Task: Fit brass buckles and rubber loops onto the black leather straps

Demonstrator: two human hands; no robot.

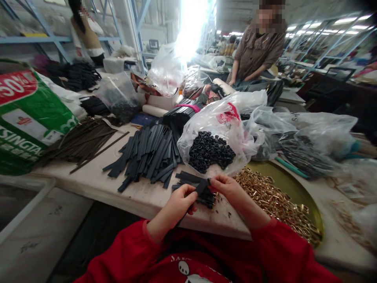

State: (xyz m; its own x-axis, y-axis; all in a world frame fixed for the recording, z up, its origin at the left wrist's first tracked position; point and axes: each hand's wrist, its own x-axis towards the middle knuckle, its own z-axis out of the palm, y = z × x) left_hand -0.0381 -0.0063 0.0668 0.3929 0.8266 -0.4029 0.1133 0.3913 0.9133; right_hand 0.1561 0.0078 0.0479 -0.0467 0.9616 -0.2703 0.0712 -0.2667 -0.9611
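A flat black strap (pixel 202 187) spans the gap between my two hands near the table's front edge. My left hand (pixel 183 199) is closed on the strap, thumb on top. At its other end, my right hand (pixel 223 185) pinches with thumb and fingertips; a small dark piece shows there, too small to make out. Beneath the strap lies a short stack of black straps (pixel 188 177). Just beyond my hands, an open clear plastic bag (pixel 244 129) holds many small black loops (pixel 210 151). A large fanned pile of black straps (pixel 150 151) spreads to the left.
On the right, a gold-coloured tray (pixel 316 216) carries a heap of gold metal buckles (pixel 273 198). Brown strips (pixel 85 141) lie at the left beside a green bag (pixel 26 122). Plastic bags (pixel 318 129) crowd the back right. A co-worker (pixel 259 51) stands across the table.
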